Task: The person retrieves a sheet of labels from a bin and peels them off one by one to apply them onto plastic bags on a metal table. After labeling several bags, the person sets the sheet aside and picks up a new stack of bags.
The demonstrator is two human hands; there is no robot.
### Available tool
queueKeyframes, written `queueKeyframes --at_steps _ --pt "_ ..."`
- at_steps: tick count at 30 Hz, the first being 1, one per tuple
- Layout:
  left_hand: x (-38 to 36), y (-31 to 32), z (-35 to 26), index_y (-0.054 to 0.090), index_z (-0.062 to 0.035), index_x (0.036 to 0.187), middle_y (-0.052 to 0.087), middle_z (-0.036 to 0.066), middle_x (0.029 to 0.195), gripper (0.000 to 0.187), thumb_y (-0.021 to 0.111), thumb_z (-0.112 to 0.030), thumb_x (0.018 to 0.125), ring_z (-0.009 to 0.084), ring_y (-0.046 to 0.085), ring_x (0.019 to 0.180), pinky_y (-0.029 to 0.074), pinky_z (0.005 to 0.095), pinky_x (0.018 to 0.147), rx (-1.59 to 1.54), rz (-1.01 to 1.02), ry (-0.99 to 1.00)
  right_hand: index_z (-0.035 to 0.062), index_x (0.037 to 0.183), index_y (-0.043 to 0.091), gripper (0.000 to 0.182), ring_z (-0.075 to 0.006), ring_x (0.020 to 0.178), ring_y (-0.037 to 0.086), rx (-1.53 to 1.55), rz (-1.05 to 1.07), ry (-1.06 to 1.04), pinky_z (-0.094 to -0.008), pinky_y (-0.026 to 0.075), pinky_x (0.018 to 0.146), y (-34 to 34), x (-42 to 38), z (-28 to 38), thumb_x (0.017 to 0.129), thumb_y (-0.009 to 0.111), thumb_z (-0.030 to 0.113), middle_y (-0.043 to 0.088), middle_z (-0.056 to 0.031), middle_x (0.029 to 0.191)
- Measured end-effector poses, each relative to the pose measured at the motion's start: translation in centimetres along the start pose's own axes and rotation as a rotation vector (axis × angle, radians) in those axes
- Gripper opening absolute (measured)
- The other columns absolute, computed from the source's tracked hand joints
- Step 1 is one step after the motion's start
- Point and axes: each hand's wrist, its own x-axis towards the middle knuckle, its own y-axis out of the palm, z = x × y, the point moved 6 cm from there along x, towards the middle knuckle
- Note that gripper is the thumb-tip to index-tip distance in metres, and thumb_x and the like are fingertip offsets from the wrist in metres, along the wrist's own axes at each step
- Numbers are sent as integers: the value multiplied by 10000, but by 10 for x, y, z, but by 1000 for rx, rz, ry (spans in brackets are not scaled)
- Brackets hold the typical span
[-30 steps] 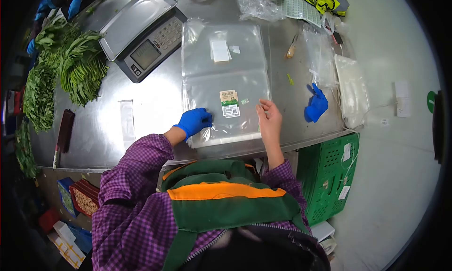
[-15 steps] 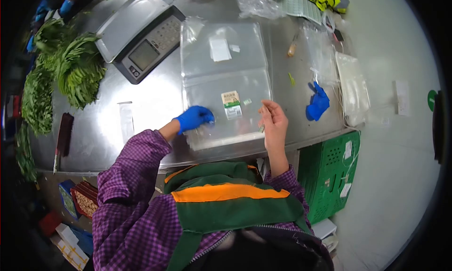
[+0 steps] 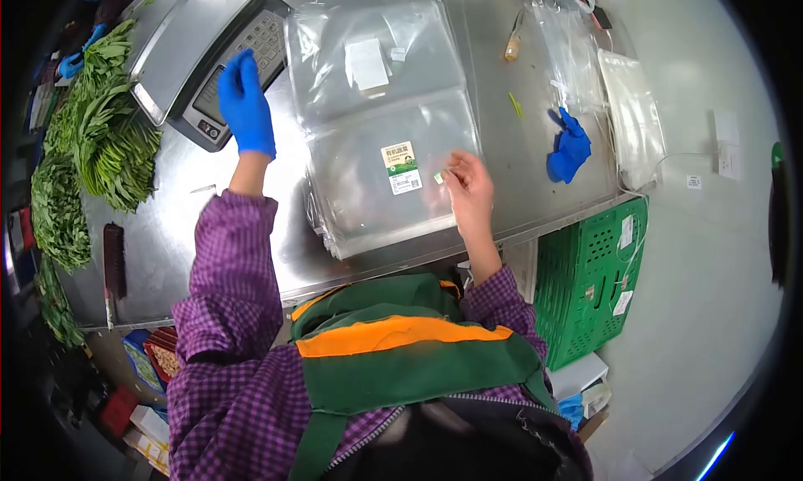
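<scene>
My left hand, in a blue glove, is raised over the display of the grey scale; its fingers are extended and hold nothing. Bare, my right hand is over the right side of the stacked clear plastic bags, thumb and fingertips pinched by a tiny green-and-white sticker. A larger green-and-white label lies on the top bag, left of that hand. White paper slips show on the upper part of the bags.
Leafy greens and a dark brush are at the left. To the right are a loose blue glove, clear bags and a white pouch stack. A green crate stands below the table edge.
My left hand has moved from the bags up to the scale, and its fingers have spread. My right hand has shifted slightly left, beside the tiny sticker. The view has shifted too.
</scene>
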Motion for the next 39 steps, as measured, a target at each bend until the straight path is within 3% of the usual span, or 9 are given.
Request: queueKeyframes --at_steps 7,9,13,15,18,22,29,37,39 --pt "-182 1 26 629 -98 838 580 42 794 218 770 -177 692 188 563 719 461 302 664 287 890 -104 27 1099 563 332 -156 789 609 -308 -65 -169 -272 492 673 19 34 -34 778 614 -42 597 -90 970" --pt "-200 5 27 635 -105 805 582 78 783 190 754 -192 686 257 574 727 480 349 672 458 1079 171 39 1091 571 330 -169 790 612 -527 -56 -281 -281 495 681 23 32 -28 773 618 -33 597 -90 968" --pt "-202 5 43 641 -87 877 605 98 812 218 732 -146 689 293 581 763 481 360 702 578 1179 70 77 1076 589 325 -187 787 612 -1062 -150 -565 -293 497 702 31 23 -1 765 626 -8 592 -78 961" --pt "-203 5 53 644 -61 885 626 87 823 149 692 -141 768 229 604 779 487 327 722 500 1244 62 56 1082 580 323 -151 794 598 -766 -146 -416 -276 485 720 16 25 -2 769 631 -4 594 -72 945" --pt "-189 -1 71 665 -57 879 646 81 826 140 677 -180 811 184 617 785 497 309 743 189 1077 -450 37 1065 585 274 -124 748 584 -337 -222 -379 -260 478 711 -11 5 27 796 620 -1 611 -59 895" --pt "-94 24 42 671 -42 971 648 30 860 215 607 -220 869 106 572 763 469 252 702 121 910 -613 4 1053 584 233 -94 739 569 -191 -345 -503 -248 472 701 -33 -22 55 821 602 4 615 -52 872" --pt "24 13 30 533 -11 1207 562 106 1210 375 463 -278 952 233 521 1130 371 336 976 -351 -2 -452 0 1077 571 239 -139 772 591 -333 -62 -373 -266 476 726 11 -22 35 838 563 0 615 -84 927" --pt "-70 -17 75 537 -101 1214 544 116 1163 392 602 -278 871 209 537 996 436 328 858 180 105 -316 40 1177 526 387 -321 1068 519 -764 309 -709 -405 402 918 103 25 54 801 609 80 549 -167 1142" --pt "-89 4 79 534 -85 1209 523 147 1194 489 674 -294 789 289 525 1017 446 383 847 789 336 196 48 1200 515 412 -324 1088 505 -921 341 -728 -417 384 934 126 70 37 803 613 100 536 -168 1169"
